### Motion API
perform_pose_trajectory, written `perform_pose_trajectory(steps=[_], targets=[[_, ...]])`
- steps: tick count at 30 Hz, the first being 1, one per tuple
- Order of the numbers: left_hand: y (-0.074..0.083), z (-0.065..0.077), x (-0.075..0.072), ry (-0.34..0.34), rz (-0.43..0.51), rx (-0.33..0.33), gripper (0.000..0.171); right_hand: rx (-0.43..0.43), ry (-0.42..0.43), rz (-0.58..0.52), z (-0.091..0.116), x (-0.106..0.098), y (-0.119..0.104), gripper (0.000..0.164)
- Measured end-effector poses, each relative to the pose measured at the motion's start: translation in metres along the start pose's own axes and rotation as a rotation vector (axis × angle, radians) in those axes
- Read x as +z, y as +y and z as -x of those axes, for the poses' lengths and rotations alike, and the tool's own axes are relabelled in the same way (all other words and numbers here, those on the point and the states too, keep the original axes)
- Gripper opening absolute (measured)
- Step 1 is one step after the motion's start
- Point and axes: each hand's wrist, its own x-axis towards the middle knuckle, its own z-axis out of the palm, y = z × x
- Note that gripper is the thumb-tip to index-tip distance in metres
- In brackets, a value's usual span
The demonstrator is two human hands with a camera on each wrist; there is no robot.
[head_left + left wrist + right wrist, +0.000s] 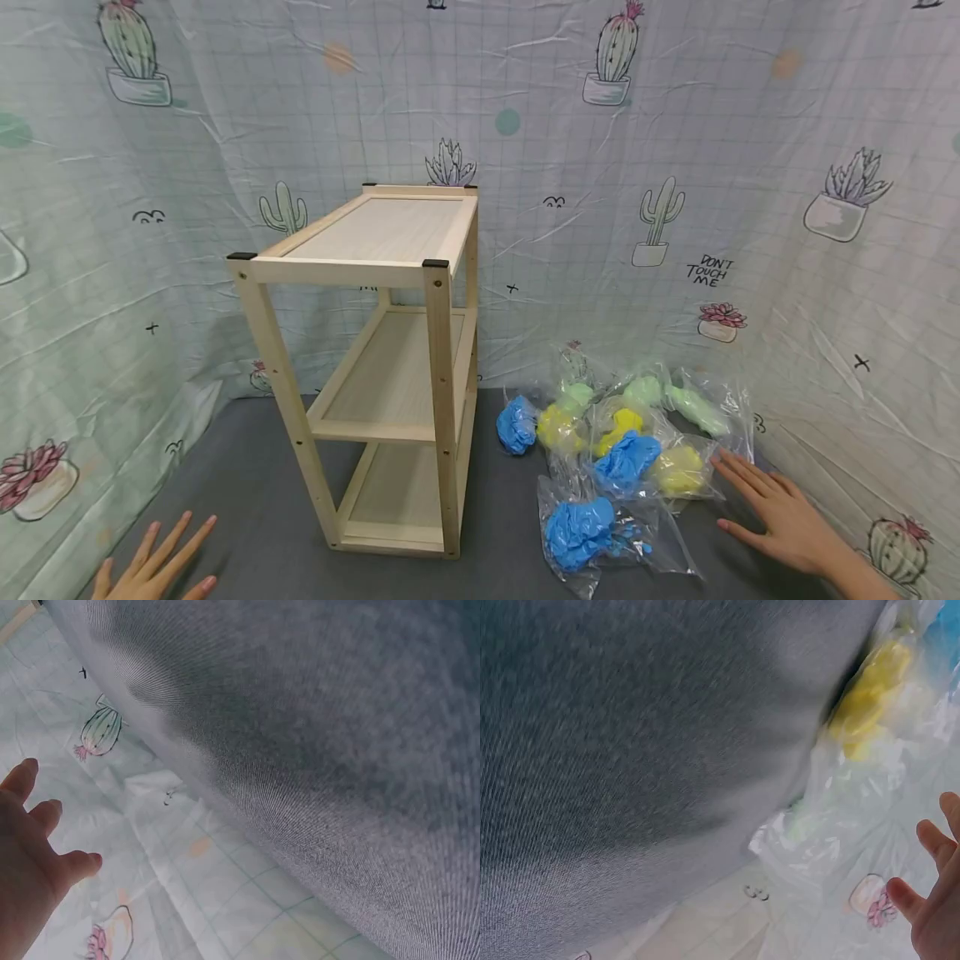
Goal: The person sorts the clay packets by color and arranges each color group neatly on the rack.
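My left hand (153, 567) is at the bottom left of the head view, fingers spread, holding nothing. In the left wrist view the same hand (37, 855) shows with its fingers apart. At the lower right, my right hand (780, 512) is held out with straight fingers, its fingertips right at the edge of a clear plastic bag with a pale yellow lump (678, 471). Around it lie several clear bags holding blue crumpled lumps (579, 533), yellow lumps (621, 429) and pale green lumps (697, 408). A wooden three-tier shelf (341, 272) stands upright between the hands.
The dark grey surface (255, 492) carries the shelf and the bags. Behind and at both sides hangs a pale curtain (555, 275) printed with cacti. Black caps (436, 263) top the shelf's posts. Another blue lump (516, 425) lies just right of the shelf.
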Motion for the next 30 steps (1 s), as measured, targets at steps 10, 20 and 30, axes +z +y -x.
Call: perform_pose_trajectory(steps=[10,20,30], targets=[[0.006,-0.002,-0.012,-0.042,0.018,0.064,0.069,-0.112,0.031,0.006,-0.013,-0.005,-0.024,0.085],[0.023,-0.002,-0.022,-0.002,0.050,0.116,0.066,-0.192,0.036,-0.030,-0.027,-0.002,-0.051,0.082],[0.052,-0.011,-0.047,0.063,0.241,0.182,0.066,-0.354,0.080,-0.053,-0.048,0.007,-0.087,0.080]])
